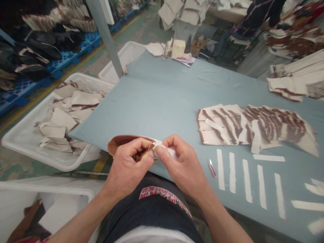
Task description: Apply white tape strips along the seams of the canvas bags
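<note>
Red-and-white Chinese characters (pixel 149 192) ran in two curved rows across the front of my dark apron (pixel 136 216), just beside the near edge of the table (pixel 152 101). Folds and blur kept me from reading their wording surely.

Room ahead over the tabletop (pixel 152 101) — overlapping pieces (pixel 258 125) rightward.

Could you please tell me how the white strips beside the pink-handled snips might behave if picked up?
The white strips look thin and lie flat, so they are probably light and unlikely to roll. Their slightly wavy edges suggest they may flop.
</note>
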Action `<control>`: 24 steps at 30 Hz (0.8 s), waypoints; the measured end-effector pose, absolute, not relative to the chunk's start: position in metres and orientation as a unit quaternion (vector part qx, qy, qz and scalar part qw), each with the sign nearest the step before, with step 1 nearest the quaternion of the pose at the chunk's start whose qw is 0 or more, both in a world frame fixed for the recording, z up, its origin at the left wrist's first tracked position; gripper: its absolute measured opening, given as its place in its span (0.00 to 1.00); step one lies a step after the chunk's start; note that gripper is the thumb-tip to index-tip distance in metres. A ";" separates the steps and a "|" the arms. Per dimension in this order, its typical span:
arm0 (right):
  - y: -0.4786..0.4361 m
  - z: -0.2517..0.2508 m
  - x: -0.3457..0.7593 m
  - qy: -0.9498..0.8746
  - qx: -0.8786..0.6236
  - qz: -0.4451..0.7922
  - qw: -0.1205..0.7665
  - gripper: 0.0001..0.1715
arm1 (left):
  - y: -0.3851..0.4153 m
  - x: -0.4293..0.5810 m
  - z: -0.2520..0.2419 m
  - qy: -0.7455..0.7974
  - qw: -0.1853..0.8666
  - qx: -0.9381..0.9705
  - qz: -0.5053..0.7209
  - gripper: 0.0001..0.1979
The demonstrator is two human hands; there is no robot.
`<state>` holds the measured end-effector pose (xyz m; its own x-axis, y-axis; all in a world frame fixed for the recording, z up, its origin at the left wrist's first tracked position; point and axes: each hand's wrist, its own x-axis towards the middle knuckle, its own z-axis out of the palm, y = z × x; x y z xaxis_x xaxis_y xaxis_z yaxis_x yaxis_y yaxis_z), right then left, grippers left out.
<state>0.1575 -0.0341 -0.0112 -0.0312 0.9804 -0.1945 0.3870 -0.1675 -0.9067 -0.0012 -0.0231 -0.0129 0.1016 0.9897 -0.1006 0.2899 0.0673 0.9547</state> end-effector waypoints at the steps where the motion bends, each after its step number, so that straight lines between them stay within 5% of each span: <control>1: -0.034 -0.011 0.158 -0.552 -0.612 0.463 0.325 0.14 | -0.024 -0.001 -0.012 0.559 0.467 0.575 0.373 0.10; 24: -0.046 -0.009 0.151 -0.549 -0.598 0.470 0.346 0.15 | -0.035 -0.012 -0.002 0.548 0.460 0.619 0.324 0.12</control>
